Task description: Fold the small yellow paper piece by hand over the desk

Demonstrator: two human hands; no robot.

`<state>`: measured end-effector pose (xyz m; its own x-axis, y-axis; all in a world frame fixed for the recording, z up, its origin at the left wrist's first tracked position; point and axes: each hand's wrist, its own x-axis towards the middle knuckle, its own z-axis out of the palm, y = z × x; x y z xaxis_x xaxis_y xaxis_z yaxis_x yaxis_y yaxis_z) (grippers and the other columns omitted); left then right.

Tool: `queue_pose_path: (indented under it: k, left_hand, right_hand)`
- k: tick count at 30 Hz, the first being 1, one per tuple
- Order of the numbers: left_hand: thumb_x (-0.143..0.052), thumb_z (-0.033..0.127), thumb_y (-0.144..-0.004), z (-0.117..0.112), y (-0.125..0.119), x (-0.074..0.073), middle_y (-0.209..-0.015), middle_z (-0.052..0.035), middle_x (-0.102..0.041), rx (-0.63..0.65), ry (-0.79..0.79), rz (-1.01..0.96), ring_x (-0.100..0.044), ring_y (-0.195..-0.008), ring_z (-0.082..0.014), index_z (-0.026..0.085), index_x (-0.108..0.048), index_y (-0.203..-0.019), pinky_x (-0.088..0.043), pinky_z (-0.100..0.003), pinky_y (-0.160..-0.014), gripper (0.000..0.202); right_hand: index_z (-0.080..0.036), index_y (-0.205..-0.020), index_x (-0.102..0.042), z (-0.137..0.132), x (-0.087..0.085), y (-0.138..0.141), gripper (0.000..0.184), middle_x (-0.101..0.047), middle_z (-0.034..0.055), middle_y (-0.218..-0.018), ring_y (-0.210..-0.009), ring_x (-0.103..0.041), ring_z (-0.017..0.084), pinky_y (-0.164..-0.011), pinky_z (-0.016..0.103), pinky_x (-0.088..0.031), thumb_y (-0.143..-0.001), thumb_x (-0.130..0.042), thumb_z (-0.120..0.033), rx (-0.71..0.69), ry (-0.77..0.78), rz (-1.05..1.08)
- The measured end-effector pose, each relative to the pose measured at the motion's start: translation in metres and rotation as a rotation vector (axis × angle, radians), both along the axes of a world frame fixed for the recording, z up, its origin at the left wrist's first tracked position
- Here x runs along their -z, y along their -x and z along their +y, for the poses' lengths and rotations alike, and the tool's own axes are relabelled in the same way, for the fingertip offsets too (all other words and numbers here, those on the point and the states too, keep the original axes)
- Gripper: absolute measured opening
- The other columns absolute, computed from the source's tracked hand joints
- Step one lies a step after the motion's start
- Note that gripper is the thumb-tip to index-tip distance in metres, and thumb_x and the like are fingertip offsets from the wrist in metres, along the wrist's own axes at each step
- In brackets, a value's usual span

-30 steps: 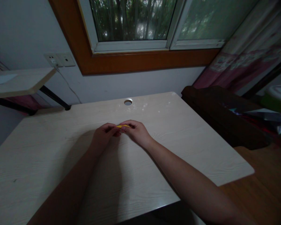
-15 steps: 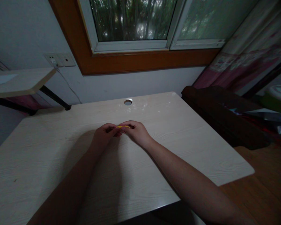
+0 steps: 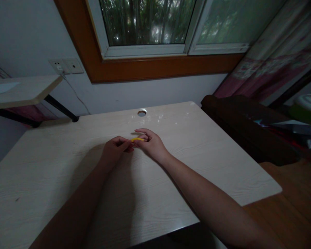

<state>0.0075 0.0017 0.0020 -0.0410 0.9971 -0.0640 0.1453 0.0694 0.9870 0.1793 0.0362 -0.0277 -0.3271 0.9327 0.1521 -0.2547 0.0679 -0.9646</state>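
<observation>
The room is dim, with daylight showing through a sliding window (image 3: 147,22) whose white frame (image 3: 145,52) sits in an orange-brown wooden surround (image 3: 158,68). Green foliage (image 3: 134,20) with upright stems stands outside. The pale wall (image 3: 124,95) carries two socket plates (image 3: 66,66) left of the window; a thin cable (image 3: 76,95) hangs from a plug there. Below, a pale wood-grain counter (image 3: 197,166) has a round cable hole (image 3: 141,113) near its back edge, with bright reflections beside it. At left, a raised shelf (image 3: 23,88) stands on black legs (image 3: 62,108). At right are a white-and-pink curtain (image 3: 266,65), dark brown furniture (image 3: 241,121) and a brown wooden floor (image 3: 298,204).
</observation>
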Motion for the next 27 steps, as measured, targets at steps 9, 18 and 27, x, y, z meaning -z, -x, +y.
queue_pose_path:
  k: [9,18,27]
  left_hand:
    - [-0.070,0.038,-0.076,0.004,0.006,0.012,-0.076,-0.0046,-0.074,-0.026,0.007,-0.085,-0.068,-0.063,-0.0153,0.016,-0.066,-0.079,-0.056,-0.028,-0.066,0.022]
    - [-0.067,0.044,-0.078,0.001,0.003,0.006,-0.076,-0.0034,-0.072,0.100,-0.024,-0.055,-0.068,-0.066,-0.0160,0.017,-0.060,-0.084,-0.055,-0.029,-0.067,0.029]
    - [-0.067,0.043,-0.080,0.002,0.004,0.009,-0.071,-0.0017,-0.070,0.101,-0.044,-0.068,-0.065,-0.063,-0.0137,0.017,-0.064,-0.079,-0.051,-0.025,-0.063,0.027]
  right_hand:
    - [-0.022,-0.112,-0.054,0.001,-0.007,-0.001,0.048,-0.067,-0.0032,-0.069,-0.065,-0.068,0.014,-0.071,0.033,-0.058,-0.070,-0.077,-0.026,0.057,0.077,0.073]
    - [-0.022,-0.114,-0.053,0.002,-0.005,-0.002,0.051,-0.068,-0.0028,-0.071,-0.065,-0.068,0.015,-0.070,0.033,-0.058,-0.069,-0.077,-0.025,0.016,0.089,0.050]
    - [-0.022,-0.116,-0.054,0.001,-0.001,-0.001,0.047,-0.067,-0.0026,-0.073,-0.069,-0.068,0.014,-0.073,0.032,-0.056,-0.073,-0.074,-0.025,0.001,0.046,0.078]
